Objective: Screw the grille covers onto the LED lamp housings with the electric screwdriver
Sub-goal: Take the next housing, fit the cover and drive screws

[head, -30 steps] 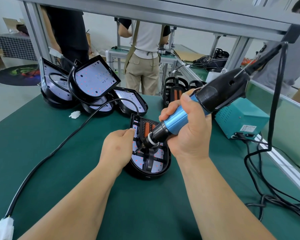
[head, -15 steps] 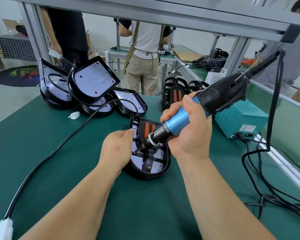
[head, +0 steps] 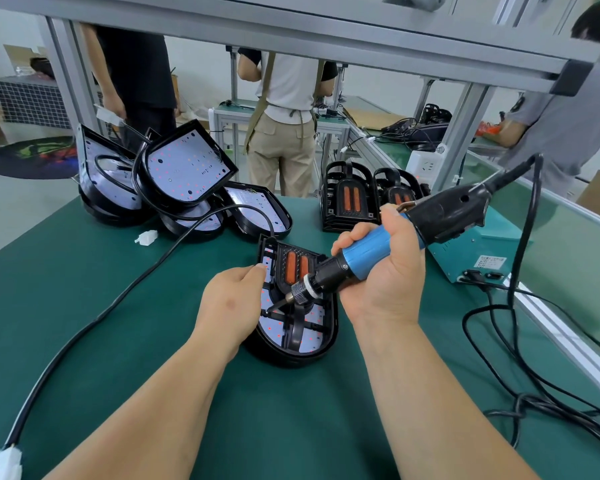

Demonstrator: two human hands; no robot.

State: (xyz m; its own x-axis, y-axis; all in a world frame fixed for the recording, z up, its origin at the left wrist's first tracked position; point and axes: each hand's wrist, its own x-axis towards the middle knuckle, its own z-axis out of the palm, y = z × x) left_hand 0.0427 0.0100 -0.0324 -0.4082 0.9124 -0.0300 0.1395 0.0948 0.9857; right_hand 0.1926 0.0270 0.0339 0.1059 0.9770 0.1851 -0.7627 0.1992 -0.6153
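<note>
Right hand (head: 385, 282) grips the screwdriver (head: 371, 251), tip on the grille cover (head: 296, 336) of the lamp (head: 291, 358). Left hand (head: 229, 304) clasps the lamp's left edge.

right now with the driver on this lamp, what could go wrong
1. The electric screwdriver meets the grille cover at a slant; its bit could slip out and scratch the LED board.
2. The left hand steadies the lamp housing right beside the bit, so a slip might jab it.
</note>
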